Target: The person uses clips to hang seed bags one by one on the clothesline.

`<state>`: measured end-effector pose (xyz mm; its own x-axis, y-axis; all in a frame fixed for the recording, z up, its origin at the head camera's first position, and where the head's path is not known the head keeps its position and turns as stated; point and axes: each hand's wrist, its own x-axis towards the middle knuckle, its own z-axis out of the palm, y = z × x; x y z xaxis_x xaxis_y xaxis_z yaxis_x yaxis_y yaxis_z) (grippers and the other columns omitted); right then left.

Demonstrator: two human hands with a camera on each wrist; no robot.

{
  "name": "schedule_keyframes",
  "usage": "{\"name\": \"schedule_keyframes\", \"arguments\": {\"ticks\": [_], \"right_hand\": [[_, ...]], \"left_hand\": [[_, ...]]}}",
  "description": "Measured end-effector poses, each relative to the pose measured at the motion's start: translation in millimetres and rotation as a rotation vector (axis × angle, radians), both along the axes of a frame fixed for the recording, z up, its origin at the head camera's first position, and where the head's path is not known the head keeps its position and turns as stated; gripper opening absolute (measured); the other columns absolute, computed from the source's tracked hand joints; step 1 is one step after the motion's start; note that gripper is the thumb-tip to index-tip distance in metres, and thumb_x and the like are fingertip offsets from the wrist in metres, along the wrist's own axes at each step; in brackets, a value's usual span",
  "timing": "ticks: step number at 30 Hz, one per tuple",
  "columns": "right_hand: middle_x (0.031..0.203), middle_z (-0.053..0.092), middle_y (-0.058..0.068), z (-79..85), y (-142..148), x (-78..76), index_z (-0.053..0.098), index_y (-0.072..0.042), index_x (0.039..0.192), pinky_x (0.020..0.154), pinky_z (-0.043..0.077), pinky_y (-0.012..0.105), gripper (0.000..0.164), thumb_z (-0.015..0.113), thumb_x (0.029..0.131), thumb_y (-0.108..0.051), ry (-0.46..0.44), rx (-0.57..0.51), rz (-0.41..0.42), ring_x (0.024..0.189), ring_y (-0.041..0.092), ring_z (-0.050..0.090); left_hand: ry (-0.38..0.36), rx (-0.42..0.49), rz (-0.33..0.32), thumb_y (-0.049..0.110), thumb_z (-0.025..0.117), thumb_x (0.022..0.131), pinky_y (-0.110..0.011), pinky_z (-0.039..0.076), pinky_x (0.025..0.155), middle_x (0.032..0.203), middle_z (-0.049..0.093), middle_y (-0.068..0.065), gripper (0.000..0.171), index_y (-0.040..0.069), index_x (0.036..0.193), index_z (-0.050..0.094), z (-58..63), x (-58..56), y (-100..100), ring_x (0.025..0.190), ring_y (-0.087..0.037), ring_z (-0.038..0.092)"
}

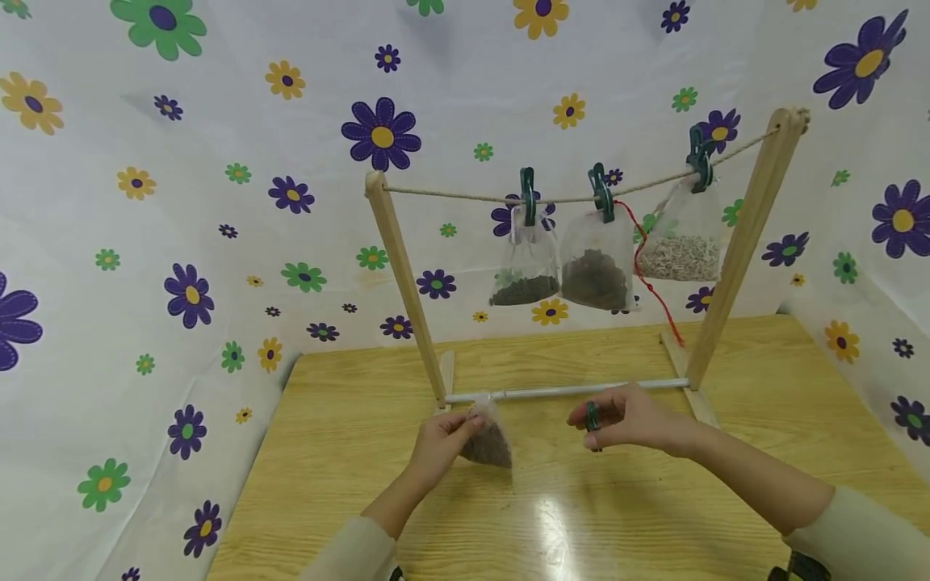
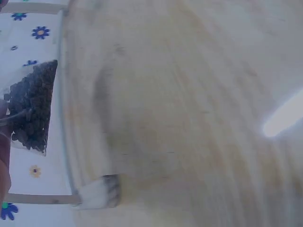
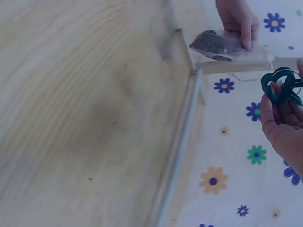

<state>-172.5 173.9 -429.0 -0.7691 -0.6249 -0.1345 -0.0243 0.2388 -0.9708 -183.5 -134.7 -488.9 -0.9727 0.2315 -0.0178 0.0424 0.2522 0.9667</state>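
My left hand (image 1: 434,445) pinches the top of a small clear bag (image 1: 488,445) low over the table. Dark bits fill its lower part, seen closer in the left wrist view as a bag (image 2: 34,101) of black pieces. To the right, my right hand (image 1: 645,420) holds a dark green clothes peg (image 1: 592,416) between thumb and fingers. In the right wrist view the peg (image 3: 283,86) lies at the fingertips, apart from the bag. Above both hands, a rope (image 1: 450,194) carries three hung bags, each gripped by a green peg.
The rope runs between two wooden posts (image 1: 407,282) joined below by a white rod (image 1: 567,390). Hung bags hold dark grains (image 1: 526,290), a brown mass (image 1: 594,278) and pale flakes (image 1: 679,258). A red string (image 1: 657,294) dangles between them. Flowered cloth surrounds the wooden table (image 1: 334,484).
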Motion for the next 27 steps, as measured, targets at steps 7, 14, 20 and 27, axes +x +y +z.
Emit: {"name": "schedule_keyframes", "arguments": {"ticks": [7, 14, 20, 27], "right_hand": [[0.109, 0.064, 0.014, 30.5, -19.9, -2.2, 0.06, -0.001, 0.113, 0.077, 0.052, 0.029, 0.045, 0.071, 0.078, -0.027, 0.02, 0.032, -0.052, 0.101, 0.023, 0.061], [0.096, 0.067, 0.006, 63.6, -30.4, -5.3, 0.063, -0.006, 0.104, 0.076, 0.052, 0.028, 0.039, 0.071, 0.077, -0.034, 0.116, 0.138, -0.165, 0.088, 0.016, 0.063], [0.098, 0.066, 0.009, 101.8, -28.0, -5.2, 0.062, -0.005, 0.104, 0.077, 0.051, 0.026, 0.028, 0.066, 0.083, -0.024, 0.265, 0.044, -0.205, 0.087, 0.013, 0.063], [0.098, 0.066, 0.008, 161.0, -40.4, -16.3, 0.063, -0.006, 0.104, 0.078, 0.051, 0.026, 0.026, 0.066, 0.083, -0.022, 0.386, 0.001, -0.225, 0.089, 0.015, 0.064]], "left_hand": [[-0.008, 0.079, 0.099, 0.014, 0.06, 0.087, -0.024, 0.051, 0.077, 0.093, 0.069, -0.014, 0.02, -0.002, 0.098, 0.068, 39.8, -9.0, -0.9, 0.082, -0.004, 0.064], [0.099, 0.114, 0.142, 0.023, 0.064, 0.085, -0.024, 0.051, 0.081, 0.092, 0.07, -0.011, 0.025, 0.003, 0.098, 0.069, 54.5, -25.0, -0.7, 0.086, -0.008, 0.066], [0.189, 0.111, 0.143, 0.025, 0.063, 0.085, -0.025, 0.05, 0.082, 0.096, 0.07, -0.01, 0.027, 0.006, 0.103, 0.068, 86.1, -35.8, 12.0, 0.089, -0.009, 0.066], [0.34, 0.147, 0.178, 0.022, 0.064, 0.084, -0.025, 0.052, 0.077, 0.093, 0.07, -0.014, 0.026, 0.003, 0.101, 0.069, 126.0, -46.9, 13.7, 0.082, -0.01, 0.068]]}}
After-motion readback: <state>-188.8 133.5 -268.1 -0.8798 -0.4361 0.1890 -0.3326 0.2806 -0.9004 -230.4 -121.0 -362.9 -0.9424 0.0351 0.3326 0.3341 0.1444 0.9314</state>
